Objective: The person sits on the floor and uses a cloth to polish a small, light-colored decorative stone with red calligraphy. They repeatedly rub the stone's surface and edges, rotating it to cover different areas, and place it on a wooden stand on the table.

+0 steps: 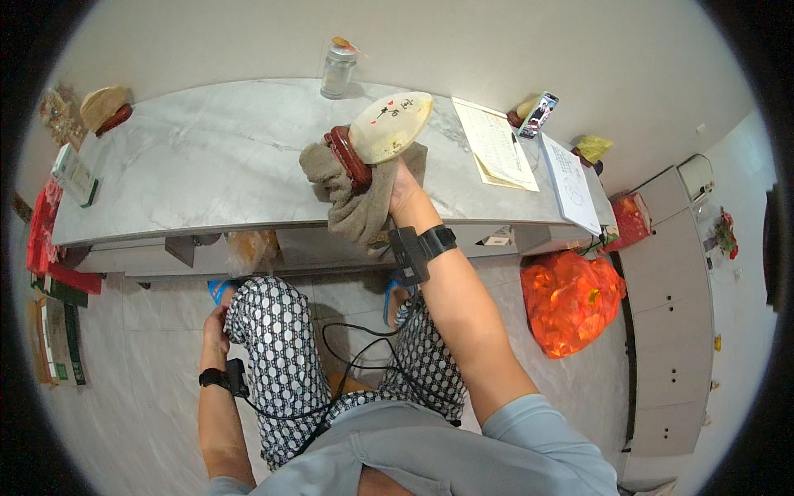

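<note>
My right hand (404, 188) reaches over the table's front edge, holding a flat, pale polished stone ornament (391, 127) from below. Its fingers are mostly hidden behind the stone. The ornament is tilted, with its reddish-brown base (348, 160) on the left, and it bears dark and red writing. A grey-brown cloth (360, 214) bunches under the base and droops past the table edge beside my wrist. My left hand (216, 328) rests against the outer side of my left knee, in patterned trousers (279, 347). Its fingertips are partly hidden, and no object shows in it.
On the marble-patterned table (217, 161) stand a lidded glass jar (339, 74), another stone on a base (105, 108) and a propped phone (538, 116). Written sheets (496, 146) and a pen lie rightward. An orange-red plastic bag (570, 304) sits on the floor. Black cables (356, 366) cross my lap.
</note>
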{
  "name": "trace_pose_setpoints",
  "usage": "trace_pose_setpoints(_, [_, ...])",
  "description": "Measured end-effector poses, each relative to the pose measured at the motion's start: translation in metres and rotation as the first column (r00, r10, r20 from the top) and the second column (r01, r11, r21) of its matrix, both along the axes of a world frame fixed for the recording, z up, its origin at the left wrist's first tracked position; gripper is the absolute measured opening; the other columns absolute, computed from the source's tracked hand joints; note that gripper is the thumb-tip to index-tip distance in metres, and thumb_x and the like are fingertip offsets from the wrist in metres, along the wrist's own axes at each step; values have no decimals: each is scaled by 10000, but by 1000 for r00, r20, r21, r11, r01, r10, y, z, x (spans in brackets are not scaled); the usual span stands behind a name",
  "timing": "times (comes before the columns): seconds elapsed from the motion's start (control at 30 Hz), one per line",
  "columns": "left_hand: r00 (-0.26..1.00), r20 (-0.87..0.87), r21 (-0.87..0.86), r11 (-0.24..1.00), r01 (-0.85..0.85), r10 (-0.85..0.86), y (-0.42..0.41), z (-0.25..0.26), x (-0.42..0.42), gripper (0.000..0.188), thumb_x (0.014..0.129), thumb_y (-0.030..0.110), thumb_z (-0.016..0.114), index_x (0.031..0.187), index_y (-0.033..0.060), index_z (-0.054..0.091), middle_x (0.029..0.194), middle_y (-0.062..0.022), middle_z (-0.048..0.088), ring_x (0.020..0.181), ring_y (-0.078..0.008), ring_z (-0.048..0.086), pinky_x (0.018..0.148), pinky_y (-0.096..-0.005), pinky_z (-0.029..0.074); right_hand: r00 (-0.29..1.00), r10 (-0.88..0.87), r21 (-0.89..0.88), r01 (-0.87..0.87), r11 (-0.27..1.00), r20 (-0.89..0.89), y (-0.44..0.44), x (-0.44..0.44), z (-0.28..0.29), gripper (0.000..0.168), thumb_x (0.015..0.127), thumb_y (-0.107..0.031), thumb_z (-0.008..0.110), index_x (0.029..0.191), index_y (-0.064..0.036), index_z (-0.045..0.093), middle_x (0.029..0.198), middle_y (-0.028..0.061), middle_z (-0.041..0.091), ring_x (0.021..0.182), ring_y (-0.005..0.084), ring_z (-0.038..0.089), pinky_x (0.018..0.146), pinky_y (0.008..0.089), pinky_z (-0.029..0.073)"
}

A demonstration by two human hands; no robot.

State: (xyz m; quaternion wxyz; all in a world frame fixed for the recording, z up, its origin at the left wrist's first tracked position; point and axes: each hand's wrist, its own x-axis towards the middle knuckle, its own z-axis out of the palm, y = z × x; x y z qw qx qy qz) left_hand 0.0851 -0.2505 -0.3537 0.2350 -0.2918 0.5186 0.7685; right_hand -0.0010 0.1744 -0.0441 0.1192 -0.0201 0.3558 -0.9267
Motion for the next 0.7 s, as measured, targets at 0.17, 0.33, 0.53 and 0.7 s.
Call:
trace_pose_setpoints(0.17, [998, 47, -190, 981, 47, -39, 14, -6, -19, 199, 854, 271, 548, 953, 118, 628, 870, 15, 605, 848, -148, 530, 742, -349, 369, 998, -55, -2, 55, 998, 39, 6, 6, 3, 375, 955, -265, 455, 1172, 32, 526, 1111, 163, 612, 936, 245, 637, 788, 360, 556])
trace_pose_setpoints(0.33, [988, 147, -363, 926, 99, -48, -20, -46, -12, 252, 867, 265, 552, 968, 42, 608, 786, -49, 591, 671, -178, 543, 543, -333, 414, 998, -23, 5, 23, 1000, 52, -8, -1, -1, 381, 945, -287, 474, 1157, 23, 537, 1084, 148, 621, 916, 240, 637, 793, 369, 548])
trace_pose_setpoints(0.53, [979, 200, -160, 984, 82, -49, -7, -47, 23, 439, 890, 383, 498, 1258, 143, 516, 1155, -24, 591, 1063, -206, 521, 835, -446, 423, 996, -39, 1, 39, 999, 78, 4, 2, -2, 381, 939, -295, 486, 1154, 16, 539, 1067, 137, 626, 927, 236, 628, 806, 383, 540])
trace_pose_setpoints(0.7, [969, 217, -32, 992, -118, 122, -10, -79, 16, 304, 901, 258, 488, 1105, 61, 599, 965, -79, 653, 761, -213, 615, 584, -330, 488, 996, -49, -21, 51, 998, 79, -2, 4, 2, 369, 936, -289, 499, 1141, 15, 547, 1055, 142, 630, 915, 239, 634, 793, 381, 547])
